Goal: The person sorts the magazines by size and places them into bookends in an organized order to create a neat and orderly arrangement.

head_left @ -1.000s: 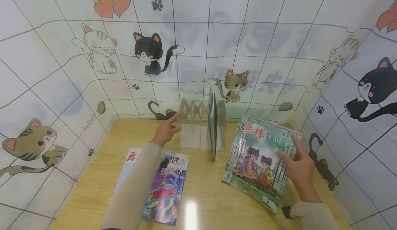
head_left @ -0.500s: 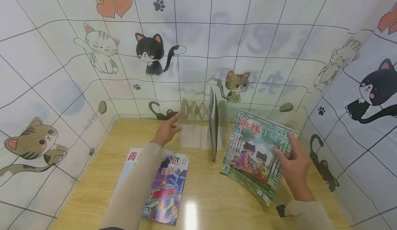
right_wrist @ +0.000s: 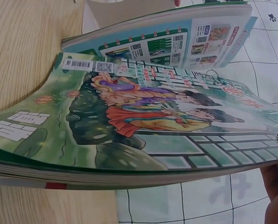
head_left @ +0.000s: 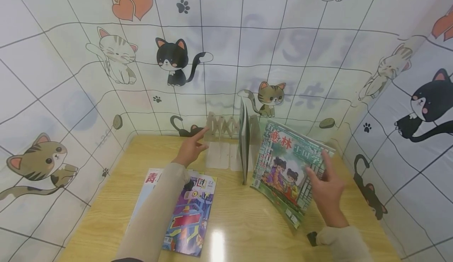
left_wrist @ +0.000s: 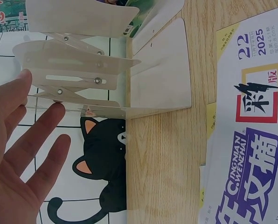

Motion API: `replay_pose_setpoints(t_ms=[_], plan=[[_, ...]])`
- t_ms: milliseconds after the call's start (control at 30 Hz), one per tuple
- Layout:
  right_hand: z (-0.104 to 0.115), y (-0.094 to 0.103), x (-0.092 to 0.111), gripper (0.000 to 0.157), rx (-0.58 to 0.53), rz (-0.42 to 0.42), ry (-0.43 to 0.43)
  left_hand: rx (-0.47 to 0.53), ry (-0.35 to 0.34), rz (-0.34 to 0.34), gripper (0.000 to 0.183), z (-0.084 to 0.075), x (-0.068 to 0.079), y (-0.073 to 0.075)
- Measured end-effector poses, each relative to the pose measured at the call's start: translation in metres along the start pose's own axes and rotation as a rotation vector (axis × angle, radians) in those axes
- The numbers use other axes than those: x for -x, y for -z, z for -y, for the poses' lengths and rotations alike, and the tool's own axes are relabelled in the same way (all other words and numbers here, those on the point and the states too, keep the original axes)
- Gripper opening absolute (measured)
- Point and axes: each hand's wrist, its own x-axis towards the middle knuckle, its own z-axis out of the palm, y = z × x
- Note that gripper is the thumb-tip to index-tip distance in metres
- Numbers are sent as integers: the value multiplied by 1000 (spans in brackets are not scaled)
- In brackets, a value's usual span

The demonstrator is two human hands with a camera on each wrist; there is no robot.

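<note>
My right hand (head_left: 328,193) grips a green magazine (head_left: 283,167) by its right side, thumb on the cover and fingers behind. The magazine is tilted up, its cover with two cartoon children facing me; the right wrist view shows its thick page edge. Just left of it, another magazine (head_left: 244,144) stands upright in a pale expandable book rack (head_left: 217,156); its back cover (right_wrist: 171,44) shows in the right wrist view. My left hand (head_left: 188,150) touches the left end of the rack with extended fingers (left_wrist: 41,128), spread apart in the left wrist view.
A purple magazine (head_left: 191,218) lies on the wooden table (head_left: 230,222) at front left, partly over a pale blue one (head_left: 141,195) and partly under my left sleeve. A cat-patterned wall covering (head_left: 219,38) stands close behind and at both sides.
My right hand has moved left with the green magazine, bringing it nearer to the upright one and tilting it up more. My left hand and the rack stay put.
</note>
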Motion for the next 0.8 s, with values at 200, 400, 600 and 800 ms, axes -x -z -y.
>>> replay_pose_setpoints(t_ms=[200, 400, 600, 800], plan=[[6, -10, 1, 72, 23, -65, 113, 3, -10, 0, 78, -1, 0, 1], [8, -23, 1, 70, 45, -154, 268, 4, -10, 4, 77, 0, 0, 1], [7, -34, 1, 71, 34, -184, 310, 7, 2, 6, 77, -1, 0, 0], [14, -41, 2, 71, 36, -167, 295, 14, -11, -3, 76, 2, 0, -2]])
